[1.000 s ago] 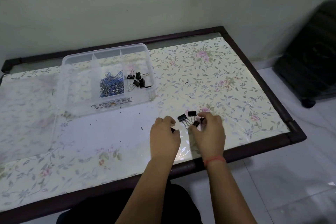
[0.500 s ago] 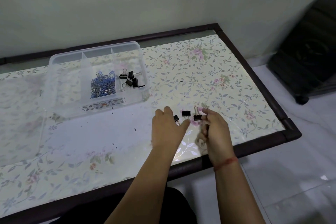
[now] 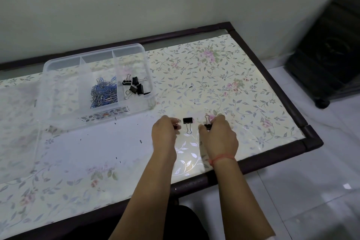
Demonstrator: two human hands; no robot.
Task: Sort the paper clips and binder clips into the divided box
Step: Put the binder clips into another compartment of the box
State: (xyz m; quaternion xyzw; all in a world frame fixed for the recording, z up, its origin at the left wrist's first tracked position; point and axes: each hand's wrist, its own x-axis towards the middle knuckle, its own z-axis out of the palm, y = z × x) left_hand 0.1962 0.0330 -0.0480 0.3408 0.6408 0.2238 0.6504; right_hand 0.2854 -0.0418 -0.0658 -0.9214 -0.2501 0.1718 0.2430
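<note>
A clear divided box (image 3: 58, 87) stands at the back left of the table. Its middle compartment holds a heap of blue and silver paper clips (image 3: 104, 93); its right compartment holds several black binder clips (image 3: 135, 86). One black binder clip (image 3: 188, 122) lies loose on the table between my hands. My left hand (image 3: 165, 134) has its fingers curled round a small black binder clip, mostly hidden. My right hand (image 3: 220, 136) pinches another black binder clip (image 3: 207, 125) just above the table.
The table (image 3: 243, 84) has a floral cover and a dark frame; its front edge runs just under my wrists. A clear lid (image 3: 17, 122) lies left of the box. A black wheeled object (image 3: 331, 54) stands on the tiled floor at right.
The cluster of binder clips between my hands has thinned to one loose clip. Each hand has taken hold of a clip, and my hands have drawn slightly apart.
</note>
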